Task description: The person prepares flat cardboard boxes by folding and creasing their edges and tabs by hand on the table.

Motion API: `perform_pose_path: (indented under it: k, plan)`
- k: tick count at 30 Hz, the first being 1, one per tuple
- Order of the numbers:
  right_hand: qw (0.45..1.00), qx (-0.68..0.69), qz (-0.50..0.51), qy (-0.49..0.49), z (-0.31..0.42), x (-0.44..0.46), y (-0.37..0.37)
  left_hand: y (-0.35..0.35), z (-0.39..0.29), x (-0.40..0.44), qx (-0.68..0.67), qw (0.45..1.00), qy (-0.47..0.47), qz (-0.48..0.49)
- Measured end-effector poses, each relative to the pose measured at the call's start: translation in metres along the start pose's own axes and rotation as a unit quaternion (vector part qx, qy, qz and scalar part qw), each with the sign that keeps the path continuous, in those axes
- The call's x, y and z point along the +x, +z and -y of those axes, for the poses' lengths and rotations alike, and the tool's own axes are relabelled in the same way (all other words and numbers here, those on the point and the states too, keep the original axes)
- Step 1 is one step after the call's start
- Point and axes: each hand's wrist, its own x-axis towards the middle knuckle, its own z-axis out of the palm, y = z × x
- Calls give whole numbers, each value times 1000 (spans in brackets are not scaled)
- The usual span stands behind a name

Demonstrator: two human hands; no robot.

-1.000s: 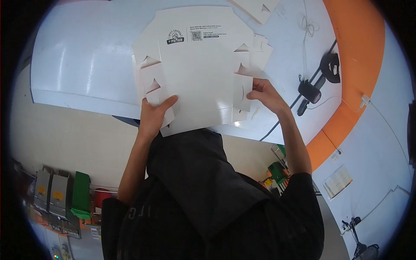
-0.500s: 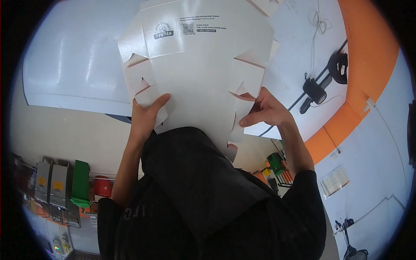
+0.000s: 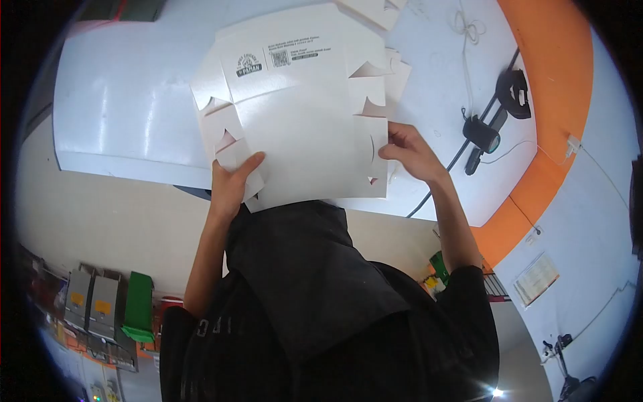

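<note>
A large, mostly flat cardboard box blank point(image 3: 301, 141), white with a dark printed logo and a QR code near its far side, is held over the near edge of the table. Slots and raised flaps run down both of its sides. My left hand point(image 3: 232, 179) grips the left side, thumb on top and fingers hidden underneath. On the right, my right hand point(image 3: 414, 153) pinches the edge of the blank beside a curved slit, its fingertips partly behind the card. More white card pieces point(image 3: 399, 77) lie beyond and under the blank's right side.
The white table point(image 3: 134, 120) has an orange border point(image 3: 556, 134) at the right. On it lie a black cylindrical device point(image 3: 481, 134), a black strap-like item point(image 3: 514, 94) and a white cable point(image 3: 467, 60). Green and grey bins point(image 3: 138, 308) stand on the lower left.
The right side of the blank, bent and curling before, now lies flatter. My right hand has shifted slightly up along that edge. My left hand keeps its grip, and the camera view has shifted.
</note>
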Motion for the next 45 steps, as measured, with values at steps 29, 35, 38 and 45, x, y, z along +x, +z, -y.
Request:
perform_pose_path:
  k: [29, 35, 38, 45]
  plan:
    - [982, 49, -52, -176, 10, -113, 73, -41, -48, -28, -25, 980, 67, 185]
    - [957, 171, 77, -221, -1, -108, 81, -31, -43, 5, -48, 953, 78, 289]
    - [907, 250, 165, -296, -15, -84, 91, -23, -51, 11, -32, 942, 76, 326]
    - [818, 487, 244, -182, -85, -8, 140, 3, -50, -9, 33, 945, 74, 318]
